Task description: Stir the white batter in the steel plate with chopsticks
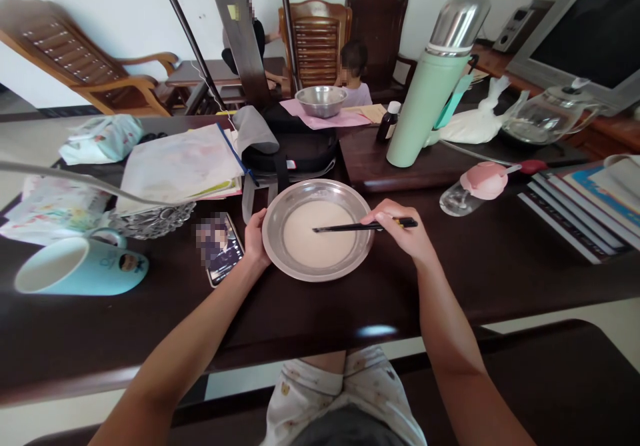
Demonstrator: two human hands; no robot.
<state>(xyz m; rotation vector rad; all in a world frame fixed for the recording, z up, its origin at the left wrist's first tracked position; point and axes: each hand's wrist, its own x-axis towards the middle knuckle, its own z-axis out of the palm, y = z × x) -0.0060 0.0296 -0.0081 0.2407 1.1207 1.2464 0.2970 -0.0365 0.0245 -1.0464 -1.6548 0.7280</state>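
Dark wooden table (500,279), long and glossy, carrying everything; landmark: round steel pan (280,259) near the table's front edge, centre.

Behind-right of the pan: mint thermos (425,93) upright, steel cap; glass kettle (547,116) further right; stack of books (580,206) at far right; small pink-lidded bottle (475,189) lying on its side between pan and books.

Behind the pan: black bag (295,146); steel bowl (321,99) on pink cloth beyond it.

Left of the pan: papers (180,163) over a glass dish; pale blue mug (80,269) tipped on its side far left; phone (223,249) just beside the pan's left rim, screen lit.

Inside the pan: shallow pale batter (313,239), liquid, likely to slosh if tilted.

Left hand (256,239) closed on the pan's left rim, thumb on the lip, steadying it.

Right hand (403,233) at the pan's right rim, closed around black chopsticks (350,227) held near their top ends; tips over the batter at pan centre, contact with liquid not clear.

Handling judgement: pan thin, stiff, light, smooth and probably slippery on glossy wood; best held by the rim with a thumb-over pinch, kept level; chopsticks rigid, light, thin, best held at the upper third.
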